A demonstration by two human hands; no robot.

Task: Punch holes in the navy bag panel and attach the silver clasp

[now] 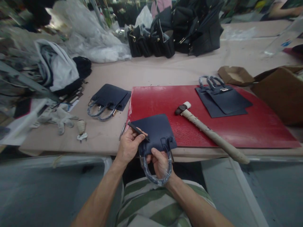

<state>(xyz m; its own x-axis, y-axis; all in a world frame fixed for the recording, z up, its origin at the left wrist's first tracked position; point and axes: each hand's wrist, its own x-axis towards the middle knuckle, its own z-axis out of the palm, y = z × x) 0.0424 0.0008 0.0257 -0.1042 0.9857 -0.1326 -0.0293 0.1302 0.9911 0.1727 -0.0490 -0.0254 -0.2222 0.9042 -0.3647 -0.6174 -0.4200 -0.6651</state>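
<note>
Holding, over the near left corner of the red, glossy, rectangular board (153, 99), a thin navy leather-like bag panel (158, 128) with an arched handle (157, 182) in crinkled clear film. Looks light and fairly stiff, likely to flex a little yet keep its outline. Apt to slide on the board if merely pushed, and to mark if scraped by anything hard. Best taken by the near edge, around the handle bases; less surely by the filmed loop, with its wrap apt to slip under a loose grip.

Pinching with the left hand (129, 146), just beside the board's near left corner, a slim dark bar (136, 129), with thumb on top and fingers curled beneath. Cannot tell whether strap or tool. Slanted with its lower end at the left handle base.

Gripping the panel narrowly with the right hand (161, 162), just in front of the board's near edge: set within the handle loop, with thumb over the panel's edge and other fingers partly hidden. Cannot tell how firmly.

Holding both forearms spread toward the body, with wrists converging before the board. Working beside a long-handled hammer (208, 131), laid slantwise across the board's middle.
</note>
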